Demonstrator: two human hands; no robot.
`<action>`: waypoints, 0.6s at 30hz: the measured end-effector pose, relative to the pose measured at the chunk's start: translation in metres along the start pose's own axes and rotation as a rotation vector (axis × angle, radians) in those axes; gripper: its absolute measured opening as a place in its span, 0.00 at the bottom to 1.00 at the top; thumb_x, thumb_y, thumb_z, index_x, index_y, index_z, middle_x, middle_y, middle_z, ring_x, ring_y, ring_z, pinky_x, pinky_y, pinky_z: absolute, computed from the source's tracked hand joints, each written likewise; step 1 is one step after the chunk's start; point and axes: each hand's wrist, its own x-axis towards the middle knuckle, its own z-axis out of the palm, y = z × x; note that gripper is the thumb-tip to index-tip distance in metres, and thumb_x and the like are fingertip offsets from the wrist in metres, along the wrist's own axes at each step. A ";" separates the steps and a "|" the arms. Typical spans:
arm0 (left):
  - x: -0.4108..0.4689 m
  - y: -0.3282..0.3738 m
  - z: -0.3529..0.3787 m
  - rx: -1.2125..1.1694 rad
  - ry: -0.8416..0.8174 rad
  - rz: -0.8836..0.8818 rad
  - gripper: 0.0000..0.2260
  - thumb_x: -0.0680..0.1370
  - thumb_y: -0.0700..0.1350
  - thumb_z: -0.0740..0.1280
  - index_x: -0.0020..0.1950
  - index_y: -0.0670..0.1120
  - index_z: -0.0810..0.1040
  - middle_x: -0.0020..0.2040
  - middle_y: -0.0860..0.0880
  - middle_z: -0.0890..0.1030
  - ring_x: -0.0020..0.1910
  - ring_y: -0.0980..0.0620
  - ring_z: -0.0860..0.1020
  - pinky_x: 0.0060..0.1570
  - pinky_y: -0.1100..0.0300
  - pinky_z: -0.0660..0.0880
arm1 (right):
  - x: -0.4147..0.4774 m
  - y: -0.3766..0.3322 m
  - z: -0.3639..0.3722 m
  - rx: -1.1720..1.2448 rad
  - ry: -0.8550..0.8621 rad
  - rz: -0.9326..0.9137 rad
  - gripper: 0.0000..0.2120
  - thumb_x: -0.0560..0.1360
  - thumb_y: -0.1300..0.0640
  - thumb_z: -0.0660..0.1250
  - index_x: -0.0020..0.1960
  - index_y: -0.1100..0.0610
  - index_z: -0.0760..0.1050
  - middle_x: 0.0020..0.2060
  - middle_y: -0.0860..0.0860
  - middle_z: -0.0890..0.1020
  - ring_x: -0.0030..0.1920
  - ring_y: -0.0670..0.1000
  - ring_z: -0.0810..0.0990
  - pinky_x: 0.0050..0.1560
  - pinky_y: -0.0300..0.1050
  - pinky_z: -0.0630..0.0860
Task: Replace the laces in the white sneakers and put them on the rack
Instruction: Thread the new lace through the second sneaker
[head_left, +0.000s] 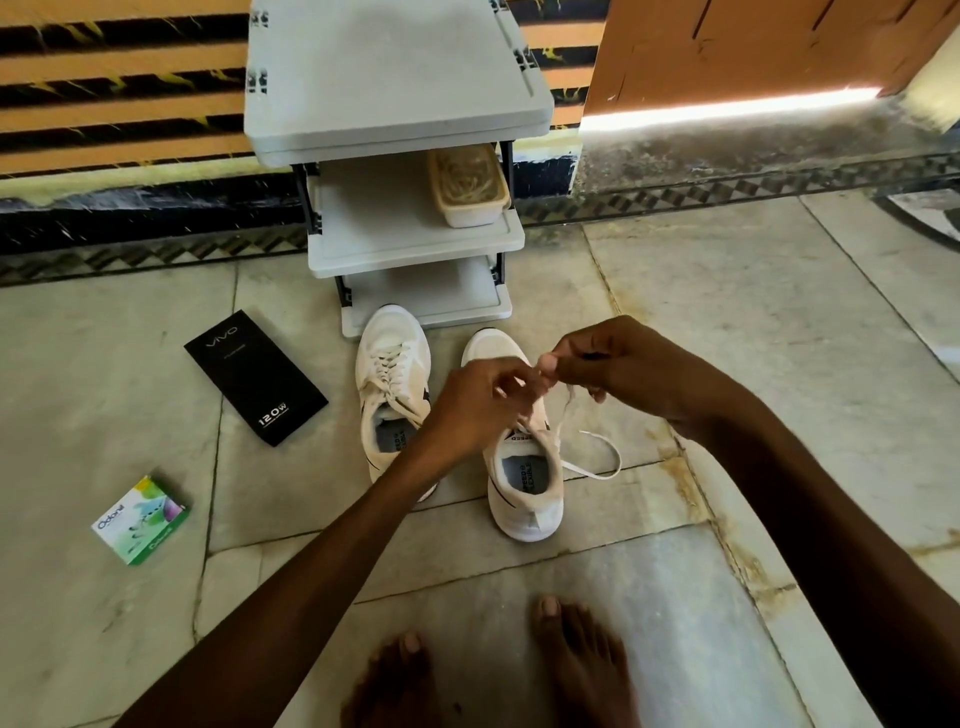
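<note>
Sneakers (457, 415): 2 | rack (400, 156): 1 | both hands (545, 384) pinching lace (592, 457)

Two white sneakers, side by side on the floor, toes at twelve o'clock toward the grey rack (415, 236). Left sneaker (393, 374): fully laced. Right sneaker (524, 478): upper eyelets undone, white lace (597, 460) lifted above the tongue, loose end curling to three o'clock. Rack: three tiers, upright.

So on my feed both forearms are bare, no sleeves, no watch or rings on either hand (475, 410), fingers (548, 362) bare too, feet (582, 660) unshod.
</note>
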 end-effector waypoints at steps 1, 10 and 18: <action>0.002 0.004 -0.004 -0.071 0.066 -0.014 0.02 0.78 0.46 0.69 0.47 0.51 0.82 0.38 0.52 0.83 0.32 0.59 0.79 0.34 0.68 0.73 | -0.001 -0.002 -0.001 -0.004 0.003 0.001 0.11 0.77 0.49 0.67 0.43 0.54 0.84 0.33 0.47 0.81 0.34 0.41 0.72 0.36 0.35 0.70; 0.002 0.024 -0.042 -0.319 0.255 0.038 0.08 0.78 0.37 0.66 0.46 0.49 0.81 0.37 0.46 0.81 0.32 0.53 0.79 0.35 0.57 0.79 | 0.006 0.036 0.018 -0.423 -0.170 0.137 0.09 0.77 0.57 0.69 0.39 0.57 0.82 0.34 0.53 0.84 0.35 0.51 0.83 0.40 0.41 0.79; -0.007 -0.007 -0.013 -0.214 -0.028 -0.237 0.09 0.81 0.45 0.62 0.61 0.51 0.71 0.50 0.46 0.83 0.45 0.49 0.83 0.57 0.46 0.78 | 0.011 0.044 0.040 0.328 0.224 0.194 0.10 0.80 0.65 0.63 0.44 0.67 0.80 0.37 0.59 0.83 0.35 0.51 0.82 0.39 0.41 0.82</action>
